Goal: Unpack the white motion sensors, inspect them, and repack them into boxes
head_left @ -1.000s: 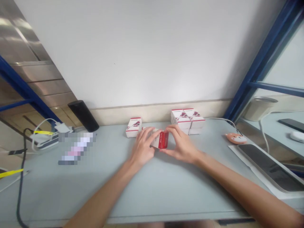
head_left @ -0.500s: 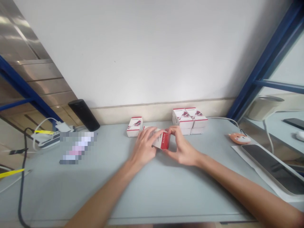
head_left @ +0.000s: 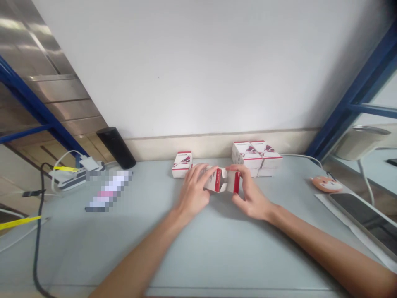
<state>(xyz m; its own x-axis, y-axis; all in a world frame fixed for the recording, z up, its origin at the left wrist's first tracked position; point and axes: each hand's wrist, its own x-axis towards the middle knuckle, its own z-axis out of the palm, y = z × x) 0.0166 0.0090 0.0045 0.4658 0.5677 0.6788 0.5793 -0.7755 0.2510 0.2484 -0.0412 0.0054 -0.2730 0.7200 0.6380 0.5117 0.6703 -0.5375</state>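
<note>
A small white and red carton, lettered "DETECTOR" on its red band, is between my two hands over the table. My left hand grips its left part, fingers over the top. The carton's right end is open, showing a dark inside and a small side flap. Thumb and fingers of my right hand hold the folded-out end flap, white with a red edge. Behind my left hand stands a similar closed carton. To the right, behind my right hand, several more cartons are stacked in two layers.
A black cylinder and a power strip with cables are at the back left, near a pixelated flat object. On the right lie an orange animal-faced item and a dark-screened phone-like device. A wall bounds the back.
The carton's right end, closed before, has come open. My right hand has pulled the end flap out to the right while my left hand keeps its grip. The view has shifted slightly.
</note>
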